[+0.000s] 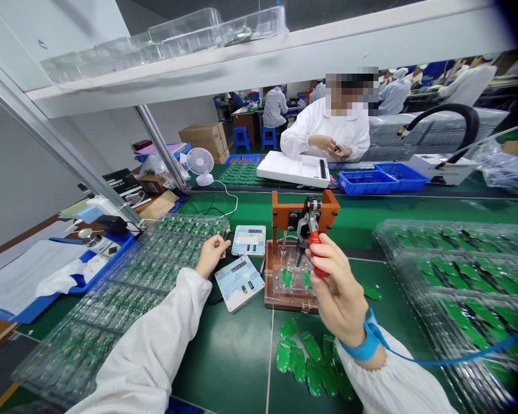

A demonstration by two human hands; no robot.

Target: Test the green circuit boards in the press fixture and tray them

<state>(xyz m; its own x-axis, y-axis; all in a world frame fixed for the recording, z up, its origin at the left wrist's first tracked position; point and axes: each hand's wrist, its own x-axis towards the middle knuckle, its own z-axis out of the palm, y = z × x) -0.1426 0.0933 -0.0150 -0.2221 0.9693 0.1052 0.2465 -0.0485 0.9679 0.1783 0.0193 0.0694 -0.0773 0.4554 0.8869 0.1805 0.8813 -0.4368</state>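
My right hand (337, 287) is wrapped round the red handle (316, 250) of a toggle clamp on a brown test fixture (304, 214). Under the clamp a clear plate (290, 280) covers small green circuit boards. My left hand (211, 253) is curled at the near edge of a clear tray of green boards (155, 270), beside two small white meters (249, 240) with digit displays. Whether it holds anything is hidden. A blue wrist strap (362, 345) with a coiled cord sits on my right wrist. Loose green boards (311, 356) lie in a heap in front of the fixture.
Stacked clear trays of boards (461, 276) fill the right side. A blue bin with cloth (82, 276) is at left. Across the green bench (362, 215) a person in white (328, 129) works behind a white tray (293, 168) and blue bins (366, 181). A small fan (200, 163) stands at back.
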